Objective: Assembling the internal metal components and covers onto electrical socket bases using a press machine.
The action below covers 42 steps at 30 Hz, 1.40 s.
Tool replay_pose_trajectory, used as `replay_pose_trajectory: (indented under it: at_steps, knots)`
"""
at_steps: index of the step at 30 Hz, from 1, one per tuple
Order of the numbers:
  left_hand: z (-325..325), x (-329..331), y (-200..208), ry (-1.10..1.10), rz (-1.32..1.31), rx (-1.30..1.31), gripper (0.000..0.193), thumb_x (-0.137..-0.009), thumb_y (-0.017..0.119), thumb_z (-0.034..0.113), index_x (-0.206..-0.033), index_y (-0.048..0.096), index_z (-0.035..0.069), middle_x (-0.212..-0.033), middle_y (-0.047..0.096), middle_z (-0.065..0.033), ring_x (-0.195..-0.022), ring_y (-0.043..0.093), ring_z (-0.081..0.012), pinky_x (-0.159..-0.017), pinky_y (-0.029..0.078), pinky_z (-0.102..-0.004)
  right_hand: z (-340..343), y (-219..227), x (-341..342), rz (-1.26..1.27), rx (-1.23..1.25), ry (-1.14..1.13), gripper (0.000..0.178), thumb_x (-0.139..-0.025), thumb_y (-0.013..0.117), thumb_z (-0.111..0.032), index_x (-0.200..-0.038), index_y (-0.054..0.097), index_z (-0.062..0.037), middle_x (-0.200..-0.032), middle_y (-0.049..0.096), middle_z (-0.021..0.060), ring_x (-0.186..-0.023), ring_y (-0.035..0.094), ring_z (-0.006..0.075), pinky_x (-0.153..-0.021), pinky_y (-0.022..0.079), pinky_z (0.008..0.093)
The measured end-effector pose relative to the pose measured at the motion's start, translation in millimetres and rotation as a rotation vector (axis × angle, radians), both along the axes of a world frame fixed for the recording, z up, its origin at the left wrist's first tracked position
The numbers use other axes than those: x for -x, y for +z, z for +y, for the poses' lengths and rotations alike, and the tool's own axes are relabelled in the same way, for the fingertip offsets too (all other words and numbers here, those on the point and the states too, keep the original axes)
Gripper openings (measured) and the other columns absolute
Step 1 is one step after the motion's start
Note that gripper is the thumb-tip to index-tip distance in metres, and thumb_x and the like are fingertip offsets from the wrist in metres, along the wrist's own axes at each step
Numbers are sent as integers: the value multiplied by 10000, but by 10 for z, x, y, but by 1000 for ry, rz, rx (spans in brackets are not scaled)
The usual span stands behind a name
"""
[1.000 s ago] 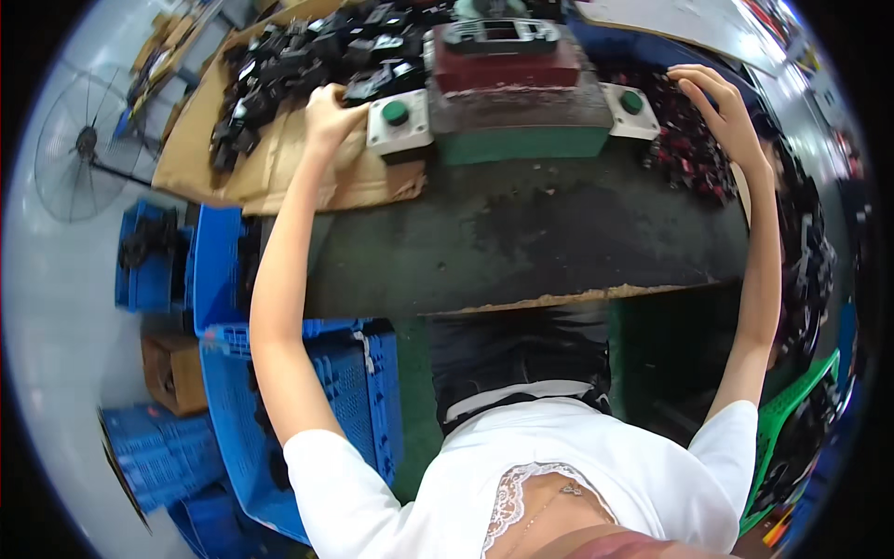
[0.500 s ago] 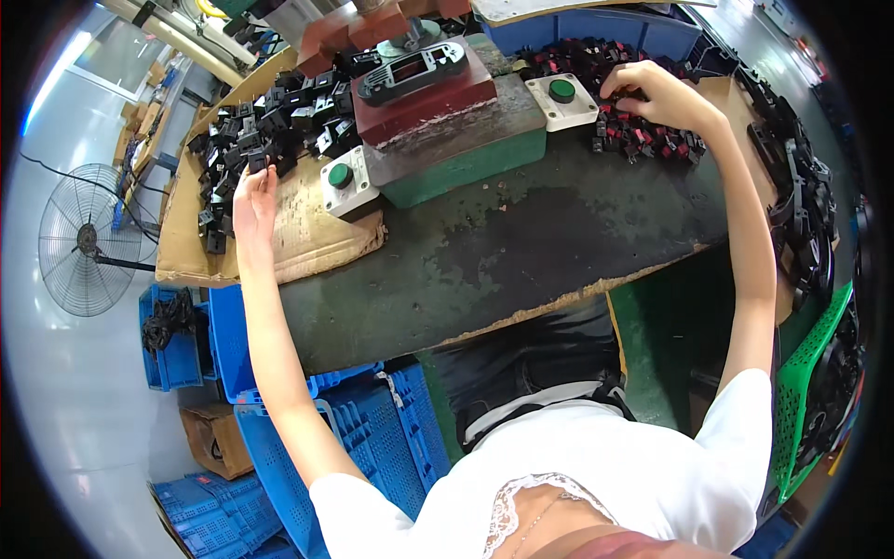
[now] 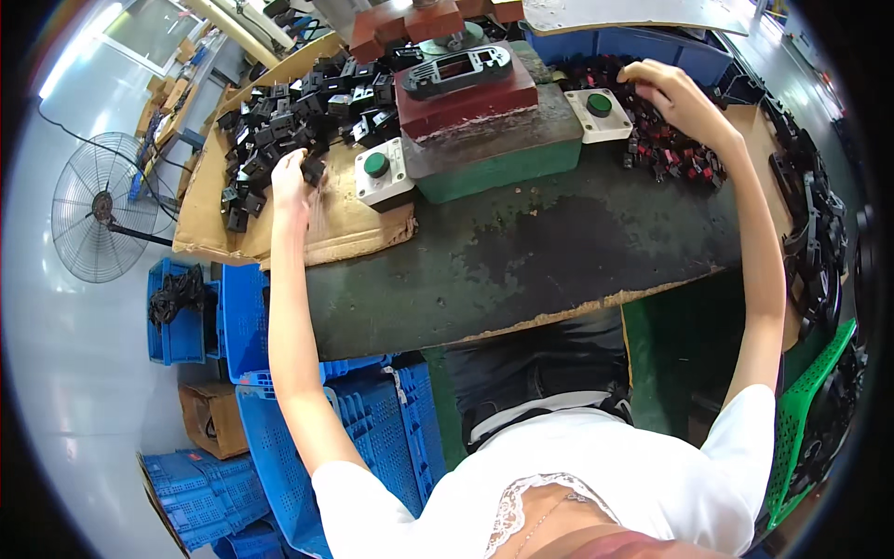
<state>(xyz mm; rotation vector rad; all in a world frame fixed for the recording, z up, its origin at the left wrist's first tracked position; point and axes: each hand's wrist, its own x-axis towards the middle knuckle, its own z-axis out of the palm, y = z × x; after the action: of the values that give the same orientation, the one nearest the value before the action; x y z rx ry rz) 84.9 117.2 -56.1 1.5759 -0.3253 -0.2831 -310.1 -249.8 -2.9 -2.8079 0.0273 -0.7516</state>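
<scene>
Head camera view: the left hand (image 3: 291, 191) is at the near edge of a heap of black plastic blocks (image 3: 289, 119), its fingers bent in and slightly blurred, with one small black block (image 3: 312, 170) pinched at the fingertips. Under it lies a piece of cardboard (image 3: 358, 244) on the dark table (image 3: 559, 252). The right hand (image 3: 687, 104) is over a pile of red and black parts (image 3: 672, 156), fingers loosely curled; whether they grip anything, I cannot tell. Between the hands, a black oblong frame (image 3: 458, 73) rests on a dark red block (image 3: 466, 116) above a green base (image 3: 503, 174). Pale boxes with green buttons, one left (image 3: 396, 191) and one right (image 3: 607, 132), flank that base. Any marking on the boxes, the frame or the small parts is too small to read.
</scene>
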Motion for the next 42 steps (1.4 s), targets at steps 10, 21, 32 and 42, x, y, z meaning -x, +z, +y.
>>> replay_pose_trajectory:
  at_steps: [10,21,32,42]
  knots:
    - [-92,225,-1,43,-627,-539,567,-895,453,550,-893,578,-4,-774,634,-143,-772,619,-285,-712,462,-386,-12,21,-360,-70,-416,132,181,-873,580,-29,-1054,593,-32,-1108,517,1,-934,517,66,-836,437,227]
    - [163,392,70,-468,-890,-520,673,-792,704,285,-1298,388,-27,-1239,501,-176,-1108,519,-268,-950,405,-352,193,100,-628,-81,-499,76,316,-849,621,-27,-1160,563,-33,-930,572,-12,-821,532,29,-760,439,188]
    - [72,152,437,-195,-541,-105,337,-741,728,100,-1041,629,-16,-897,641,-53,-804,595,-110,-726,483,-233,462,265,-1137,-169,-720,39,170,-790,709,-63,-904,608,12,-722,604,0,-658,555,51,-557,442,211]
    - [-1135,734,724,-645,-174,252,295,-800,697,153,-1023,640,-31,-958,657,-56,-855,611,-114,-805,465,-244,464,210,-1369,-60,-598,220,213,-833,669,-149,-1005,631,-29,-905,653,24,-870,605,103,-813,469,259]
